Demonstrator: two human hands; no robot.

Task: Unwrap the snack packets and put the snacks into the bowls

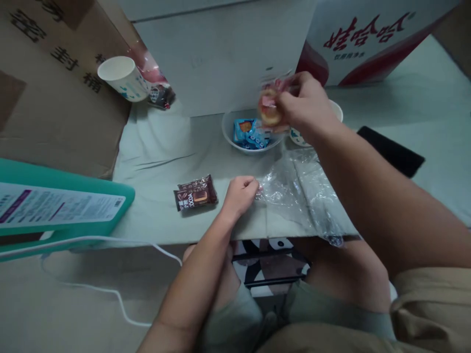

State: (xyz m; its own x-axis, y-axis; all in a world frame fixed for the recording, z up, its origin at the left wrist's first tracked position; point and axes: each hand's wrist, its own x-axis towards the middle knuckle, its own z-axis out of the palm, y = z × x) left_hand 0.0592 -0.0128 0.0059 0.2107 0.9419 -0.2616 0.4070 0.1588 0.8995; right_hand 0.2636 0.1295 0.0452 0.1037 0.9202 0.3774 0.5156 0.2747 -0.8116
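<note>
My right hand [305,100] is raised over the right side of a clear plastic bowl [227,135] and pinches a wrapped biscuit [270,110], round and yellowish in see-through film, blurred by motion. Blue snack packets [252,133] lie in the bowl. My left hand [241,191] rests closed on the table, gripping the edge of a crumpled clear plastic bag [290,189]. Left of it lie two brown cocoa snack packets [196,193], one overlapping the other. A paper cup [300,137] stands right of the bowl, partly hidden by my right hand and forearm.
Another paper cup [123,78] is tilted by the cardboard box [66,98] at left, near a dark packet [162,95]. A green jug [66,201] stands at the left, with a white cable [110,239]. A black flat object [392,151] lies right; a white-red box [364,44] stands behind.
</note>
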